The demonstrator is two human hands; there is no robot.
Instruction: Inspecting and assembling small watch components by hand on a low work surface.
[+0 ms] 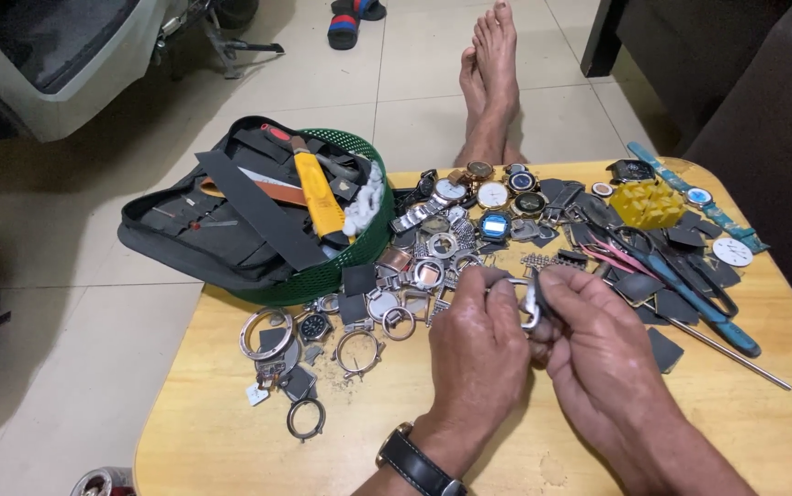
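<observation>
I've got both hands pinched on a small metal watch part (pixel 532 303) above the table (pixel 231 432), left hand (pixel 479 354) steadying, right hand (pixel 598 354) fingers closed on it, so I'd hold it low over the watch pile (pixel 451 248).

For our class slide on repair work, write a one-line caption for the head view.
Both hands, left and right, grip a small metal watch part above a wooden table strewn with watch cases.
</observation>
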